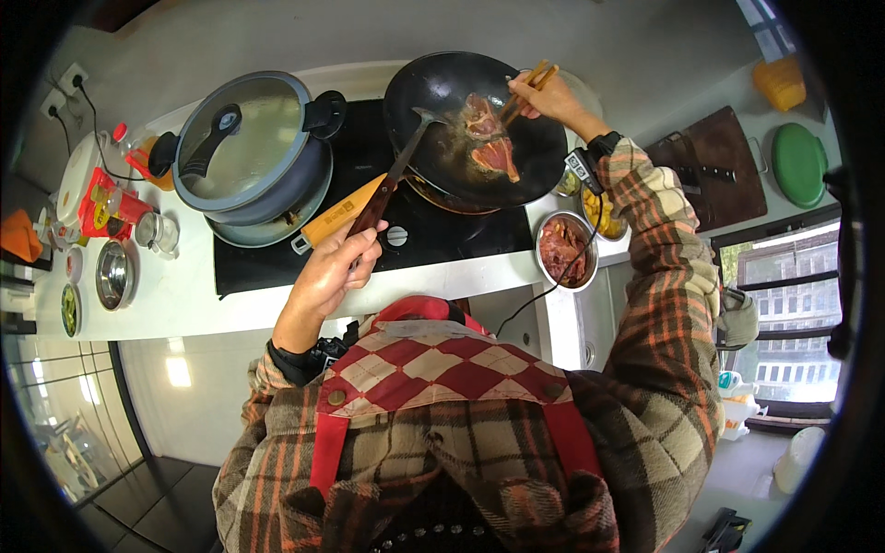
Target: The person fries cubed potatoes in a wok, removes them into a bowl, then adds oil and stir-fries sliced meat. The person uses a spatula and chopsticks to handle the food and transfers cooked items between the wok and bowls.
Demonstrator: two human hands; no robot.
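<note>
My left hand [337,264] grips the dark wooden handle of a metal wok spatula [408,152], whose blade rests against the inside of a black wok [442,76]. Just above that hand is the wok's light wooden handle [346,209]; whether I touch it, I cannot tell. My right hand [546,98] holds a pair of wooden chopsticks [520,97] over the wok, their tips close to the meat. Two pieces of meat [494,157], still reddish in places, lie in bubbling oil. Right of the wok's front, a metal bowl [590,278] holds raw meat [561,249].
A lidded pot [256,166] stands on the left of the black cooktop [442,238]. Jars and packets crowd the white counter [180,290] further left, near a metal bowl [114,274]. At right are yellow pieces in a bowl [603,216], a knife [712,171] and a cutting board [733,200].
</note>
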